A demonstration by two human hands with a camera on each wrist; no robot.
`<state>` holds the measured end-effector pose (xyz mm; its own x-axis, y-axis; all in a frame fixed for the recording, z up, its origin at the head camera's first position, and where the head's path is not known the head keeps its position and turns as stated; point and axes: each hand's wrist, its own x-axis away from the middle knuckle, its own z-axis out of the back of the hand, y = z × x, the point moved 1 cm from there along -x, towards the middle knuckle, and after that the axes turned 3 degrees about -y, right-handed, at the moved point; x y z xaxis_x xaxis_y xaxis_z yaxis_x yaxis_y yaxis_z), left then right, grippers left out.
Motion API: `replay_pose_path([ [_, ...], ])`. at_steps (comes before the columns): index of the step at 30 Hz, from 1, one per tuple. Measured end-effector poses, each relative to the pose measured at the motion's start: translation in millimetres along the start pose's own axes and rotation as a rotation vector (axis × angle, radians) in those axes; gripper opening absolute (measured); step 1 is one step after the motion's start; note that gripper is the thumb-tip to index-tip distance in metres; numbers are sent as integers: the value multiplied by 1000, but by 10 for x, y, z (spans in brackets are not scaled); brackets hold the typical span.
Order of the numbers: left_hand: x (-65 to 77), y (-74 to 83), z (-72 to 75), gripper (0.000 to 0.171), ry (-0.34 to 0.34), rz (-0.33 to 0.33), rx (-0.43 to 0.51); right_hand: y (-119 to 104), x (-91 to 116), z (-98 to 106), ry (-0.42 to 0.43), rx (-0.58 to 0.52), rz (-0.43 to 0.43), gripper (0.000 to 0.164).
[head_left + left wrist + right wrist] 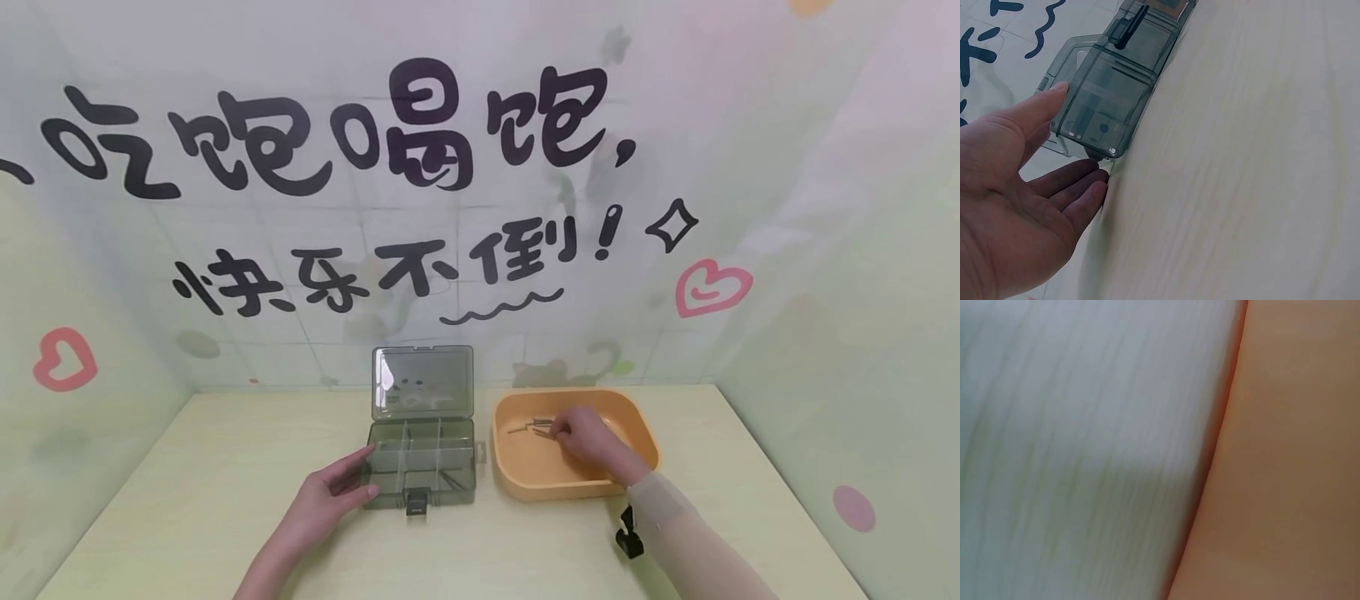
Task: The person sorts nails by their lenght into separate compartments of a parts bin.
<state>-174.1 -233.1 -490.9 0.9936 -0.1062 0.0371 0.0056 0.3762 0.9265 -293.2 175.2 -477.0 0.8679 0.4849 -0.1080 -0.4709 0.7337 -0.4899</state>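
Note:
A grey translucent compartment box [386, 483] stands on the table with its lid [423, 383] raised at the back. My left hand [318, 508] rests against the box's left side, thumb toward the front and fingers extended; the left wrist view shows the fingertips at its end. A few thin dark pieces [452, 480] lie in the front right compartment. My right hand [588, 435] reaches into the orange tray [540, 490], fingers bent down at several thin metal pieces [542, 422] like screws or nails. Its fingertips are too small to show whether they pinch one.
The light wood-grain table [480, 558] reaches back to a wall sheet [337, 350] with black lettering. A side panel [847, 400] borders it at the right. A black clip-like device [628, 537] sits at the right wrist. The right wrist view shows only table and tray wall [1285, 456].

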Motion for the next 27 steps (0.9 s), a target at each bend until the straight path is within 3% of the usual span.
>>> replay_pose_path([
  [18,26,0,14,67,-8,-10,2,-154,-33,89,1,-164,-96,11],
  [27,16,-2,14,67,-14,-28,10,-305,-8,121,23,-249,-46,9],
])
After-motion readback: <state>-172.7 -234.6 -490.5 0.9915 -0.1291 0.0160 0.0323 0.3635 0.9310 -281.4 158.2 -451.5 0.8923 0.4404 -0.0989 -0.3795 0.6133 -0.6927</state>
